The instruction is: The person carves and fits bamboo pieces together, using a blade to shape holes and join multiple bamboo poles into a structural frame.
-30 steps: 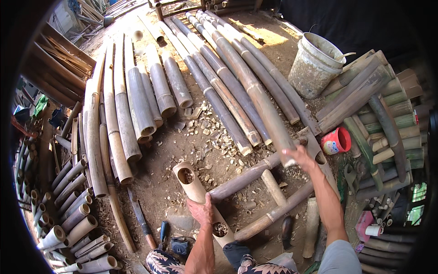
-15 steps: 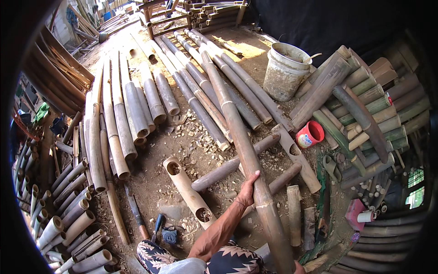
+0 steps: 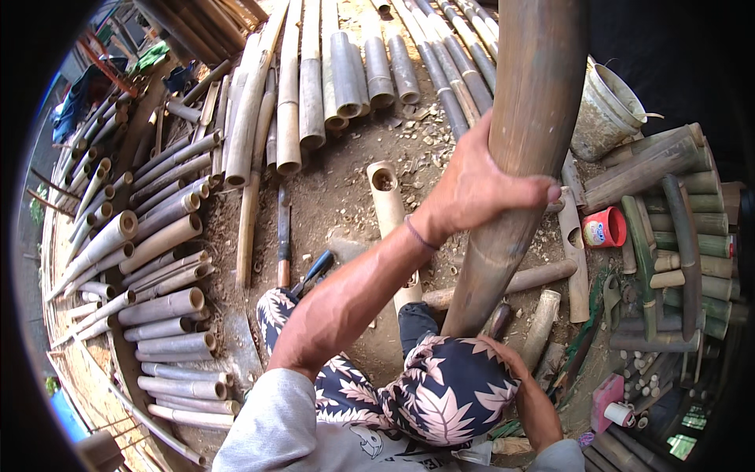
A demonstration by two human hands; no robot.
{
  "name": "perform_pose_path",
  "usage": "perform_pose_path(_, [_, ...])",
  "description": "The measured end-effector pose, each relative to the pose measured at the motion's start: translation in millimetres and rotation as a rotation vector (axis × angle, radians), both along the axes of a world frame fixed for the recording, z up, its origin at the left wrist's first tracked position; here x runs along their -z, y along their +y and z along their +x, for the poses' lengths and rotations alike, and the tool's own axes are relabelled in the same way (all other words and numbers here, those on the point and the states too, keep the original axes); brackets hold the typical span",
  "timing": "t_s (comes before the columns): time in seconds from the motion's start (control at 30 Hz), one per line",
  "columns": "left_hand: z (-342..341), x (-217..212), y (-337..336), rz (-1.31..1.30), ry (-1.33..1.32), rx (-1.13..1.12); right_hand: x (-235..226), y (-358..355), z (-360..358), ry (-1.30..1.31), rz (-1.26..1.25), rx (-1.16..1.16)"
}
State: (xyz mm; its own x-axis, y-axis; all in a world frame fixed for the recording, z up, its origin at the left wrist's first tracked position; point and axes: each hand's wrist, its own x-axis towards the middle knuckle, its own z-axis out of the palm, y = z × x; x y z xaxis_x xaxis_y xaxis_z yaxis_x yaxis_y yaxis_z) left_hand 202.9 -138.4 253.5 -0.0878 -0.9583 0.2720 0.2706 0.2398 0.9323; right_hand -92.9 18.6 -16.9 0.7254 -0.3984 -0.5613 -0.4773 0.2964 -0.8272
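My left hand (image 3: 491, 189) is wrapped around a thick brown bamboo pole (image 3: 543, 86), the thumb across its near side. The pole rises steeply toward me, its top beyond the upper edge of view. Its lower part slants down behind my patterned trouser knee, which hides the end. My right hand (image 3: 507, 358) is low beside that knee, close to the pole's foot; its fingers are mostly hidden. Beneath my left forearm lies a bamboo piece with cut holes (image 3: 388, 206). A round bamboo crosspiece (image 3: 543, 275) runs behind the pole toward a second holed bamboo piece (image 3: 576, 256).
Bamboo lengths (image 3: 311, 86) lie in rows ahead, with stacked bamboo (image 3: 169, 232) at left and more (image 3: 700, 224) at right. A long-bladed knife (image 3: 284, 236) and a blue-handled tool (image 3: 317, 266) lie near my leg. A dirty bucket (image 3: 605, 118) and red tub (image 3: 604, 228) stand right.
The bamboo pole has swung up from a low slant to a steep stance close to me, with my left hand raised on it. My right hand now shows beside the knee. The view has shifted.
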Motion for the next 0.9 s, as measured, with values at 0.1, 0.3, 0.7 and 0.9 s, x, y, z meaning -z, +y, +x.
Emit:
perform_pose_path(0.1, [31.1, -24.2, 4.6, -0.103, -0.082, -0.116, -46.7, -57.6, 82.6, 0.039, -0.204, 0.117])
perform_pose_path(0.3, [60.3, 0.1, 38.8, -0.141, -0.201, -0.187, -8.4, -100.6, 142.1, -0.076, -0.575, -0.02])
perform_pose_path(0.7, [48.9, 27.6, 52.6, -0.28, -0.265, -0.168, 9.9, -125.6, 140.7, -0.031, -0.542, -0.035])
perform_pose_path(0.9, [43.9, 40.5, 71.8, -0.416, -0.287, -0.235, -187.0, -129.4, 111.4, -0.437, -0.576, 0.404])
